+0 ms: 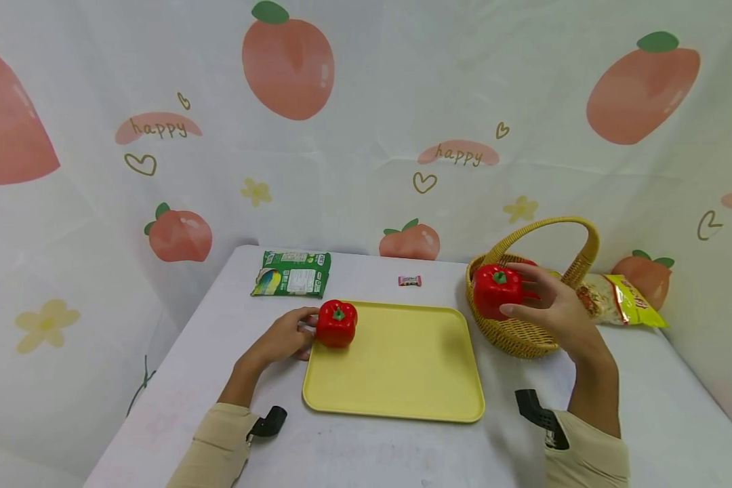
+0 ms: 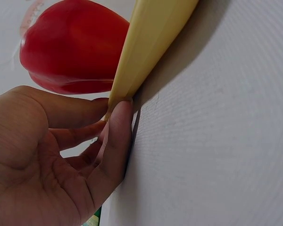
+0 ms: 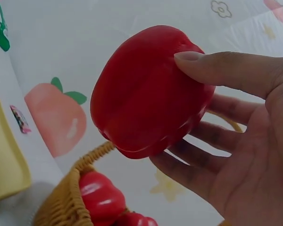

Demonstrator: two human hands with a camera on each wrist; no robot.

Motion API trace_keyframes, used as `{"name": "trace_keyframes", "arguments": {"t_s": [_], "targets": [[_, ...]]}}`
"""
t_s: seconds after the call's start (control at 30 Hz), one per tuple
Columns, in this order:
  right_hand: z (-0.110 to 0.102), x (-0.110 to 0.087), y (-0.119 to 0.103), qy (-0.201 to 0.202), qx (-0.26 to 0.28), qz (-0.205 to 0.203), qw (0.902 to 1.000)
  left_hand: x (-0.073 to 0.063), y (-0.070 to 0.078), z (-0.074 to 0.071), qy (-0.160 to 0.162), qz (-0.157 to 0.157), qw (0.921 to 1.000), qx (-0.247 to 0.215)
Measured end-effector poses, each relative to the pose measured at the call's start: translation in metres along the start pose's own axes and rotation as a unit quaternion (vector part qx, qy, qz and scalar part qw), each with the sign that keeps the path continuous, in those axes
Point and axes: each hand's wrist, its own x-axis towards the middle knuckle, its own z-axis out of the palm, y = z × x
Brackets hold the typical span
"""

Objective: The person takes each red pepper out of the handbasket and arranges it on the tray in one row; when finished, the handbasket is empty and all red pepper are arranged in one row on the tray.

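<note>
My right hand (image 1: 555, 308) holds a red bell pepper (image 1: 497, 291) between thumb and fingers, over the wicker basket (image 1: 515, 342). In the right wrist view the held pepper (image 3: 148, 92) appears close up, and more red peppers (image 3: 101, 197) show inside the basket. At the left edge of the yellow tray (image 1: 402, 359), my left hand (image 1: 285, 333) pinches the rim, as the left wrist view shows with the tray edge (image 2: 141, 52) between the fingers. A second red bell pepper (image 1: 337, 324) stands on the tray's upper left corner, beside that hand.
A green snack packet (image 1: 293, 273) lies behind the tray on the left. A small pink wrapped candy (image 1: 410, 280) sits farther back, near the middle. Right of the basket leans a yellow and clear snack bag (image 1: 619, 301). A printed cloth (image 1: 354, 169) hangs behind the table.
</note>
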Motion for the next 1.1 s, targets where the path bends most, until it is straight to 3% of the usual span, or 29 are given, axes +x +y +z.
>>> {"name": "trace_keyframes", "arguments": {"t_s": [0.3,0.7,1.1], "targets": [[0.026,0.015,0.0,-0.022,-0.024,-0.029,0.999,0.0,0.0,0.0,0.001,0.0,1.0,0.002],[0.06,0.031,0.005,-0.093,0.006,0.006,0.9956,0.0,-0.001,0.0,0.001,0.005,1.0,0.001],[0.098,0.04,0.012,-0.126,0.02,0.031,0.9914,0.0,-0.001,0.001,0.0,0.004,1.0,-0.007]]}}
